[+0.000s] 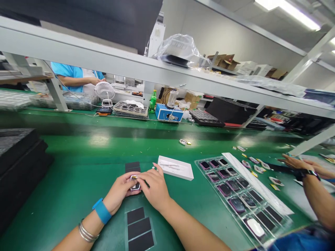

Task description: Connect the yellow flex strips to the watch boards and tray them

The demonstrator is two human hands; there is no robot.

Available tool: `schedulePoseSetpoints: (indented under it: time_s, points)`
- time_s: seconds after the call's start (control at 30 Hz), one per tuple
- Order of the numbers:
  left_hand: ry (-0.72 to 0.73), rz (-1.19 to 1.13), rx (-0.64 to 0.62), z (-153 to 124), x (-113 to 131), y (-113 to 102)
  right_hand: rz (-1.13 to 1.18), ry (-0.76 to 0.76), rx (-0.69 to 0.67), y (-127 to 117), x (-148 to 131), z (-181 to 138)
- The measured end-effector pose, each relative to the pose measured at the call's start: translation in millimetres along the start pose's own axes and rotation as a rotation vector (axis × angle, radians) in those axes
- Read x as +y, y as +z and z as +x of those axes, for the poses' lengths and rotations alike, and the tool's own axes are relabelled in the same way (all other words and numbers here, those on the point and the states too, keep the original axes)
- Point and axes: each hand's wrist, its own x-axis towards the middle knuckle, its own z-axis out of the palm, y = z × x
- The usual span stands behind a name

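Left hand (119,191): fingers are gripping one small device (135,187) above the worktop (102,157). Right hand (154,184): bunched fingertips are touching its upper edge; pinching cannot be told. Three black rectangles (139,228) are lying nearer; one white box (183,175) is sitting rightward.

The single view looks from the person's head, forward and down over the green counter (104,150), with the left hand (118,192) and right hand (156,188) near below it. It is wide and tilted: the far shelf (125,63) slopes down rightward, and a ceiling light (295,15) shows far right.
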Motion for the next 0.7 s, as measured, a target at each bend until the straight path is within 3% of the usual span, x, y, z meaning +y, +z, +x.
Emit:
schedulePoseSetpoints:
  time_s: [0.1, 0.23, 0.37, 0.5, 0.6, 0.7]
  points:
    - [-0.038, -0.147, -0.023, -0.6, 1.4, -3.9, -0.163, -0.117, -0.039, 1.2, -2.9, -2.1]
    - [-0.043, -0.216, -0.048, -1.0, 2.1, -6.9, -0.178, -0.103, -0.092, 3.2, -1.0, -4.0]
    - [0.012, -0.13, -0.103, -1.3, 1.5, -7.0, 0.103, 0.124, -0.1, 3.3, 5.5, -4.2]
    - [0.101, -0.057, -0.176, -0.7, -0.3, -5.9, 0.651, 0.453, -0.251, 4.3, 11.7, -3.8]
    - [0.183, 0.003, -0.15, 0.6, -1.3, 0.0, 0.901, 0.546, -0.337, 6.9, 13.7, -4.6]
    - [0.263, 0.047, -0.093, -0.7, 4.3, 8.0, 0.893, 0.549, -0.278, 8.8, 15.3, -6.1]
